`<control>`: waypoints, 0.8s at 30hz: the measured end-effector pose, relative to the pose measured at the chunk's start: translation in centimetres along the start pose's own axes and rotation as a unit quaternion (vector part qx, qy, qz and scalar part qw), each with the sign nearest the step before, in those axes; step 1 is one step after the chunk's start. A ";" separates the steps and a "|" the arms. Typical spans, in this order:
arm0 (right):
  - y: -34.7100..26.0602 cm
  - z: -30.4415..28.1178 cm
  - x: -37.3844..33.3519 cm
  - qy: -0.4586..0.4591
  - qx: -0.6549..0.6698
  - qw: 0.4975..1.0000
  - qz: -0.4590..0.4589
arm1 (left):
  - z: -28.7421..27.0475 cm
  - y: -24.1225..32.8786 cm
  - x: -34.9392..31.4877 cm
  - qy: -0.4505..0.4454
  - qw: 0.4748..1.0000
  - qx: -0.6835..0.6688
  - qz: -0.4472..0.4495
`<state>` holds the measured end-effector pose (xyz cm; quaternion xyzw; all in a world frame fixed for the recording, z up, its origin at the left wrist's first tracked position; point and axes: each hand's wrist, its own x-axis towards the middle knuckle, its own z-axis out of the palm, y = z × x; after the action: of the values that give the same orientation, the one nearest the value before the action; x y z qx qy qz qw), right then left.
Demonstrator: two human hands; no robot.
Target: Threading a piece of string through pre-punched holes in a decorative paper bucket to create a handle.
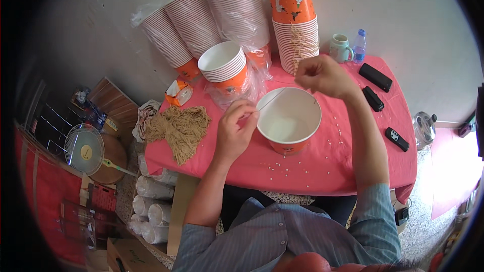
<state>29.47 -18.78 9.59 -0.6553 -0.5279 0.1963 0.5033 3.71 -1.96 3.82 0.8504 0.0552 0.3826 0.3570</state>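
A white-lined paper bucket [287, 141] with an orange outside stands upright in front of me. My left hand [236, 130] is pinched at the bucket's left rim on a thin strand [272, 102]. That strand slants over the opening toward my right hand; its far end is too fine to follow. Above the far right rim, my right hand [325, 76] is closed, fingers curled, and what it holds is hidden. A small dark spot shows on the bucket's right wall. To the left lies a bundle of tan cords [181, 130].
Tall bucket stacks [237, 7] wrapped in plastic, a shorter stack [222, 60] and an orange stack [295, 35] line the back. A mug [341, 48], bottle [359, 45], dark cases [375, 77] and remote [397, 139] sit right. Small white bits dot the pink tablecloth [242, 171].
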 end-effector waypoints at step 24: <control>-2.3 4.5 -0.4 -0.151 0.285 0.946 -0.037 | 1.5 -3.3 -4.1 0.038 0.887 -0.376 -0.265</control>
<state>24.67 -17.23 9.66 -0.4267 -0.5438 0.4163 0.5906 2.40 -1.88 -1.50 0.5908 0.1439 0.2975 0.7361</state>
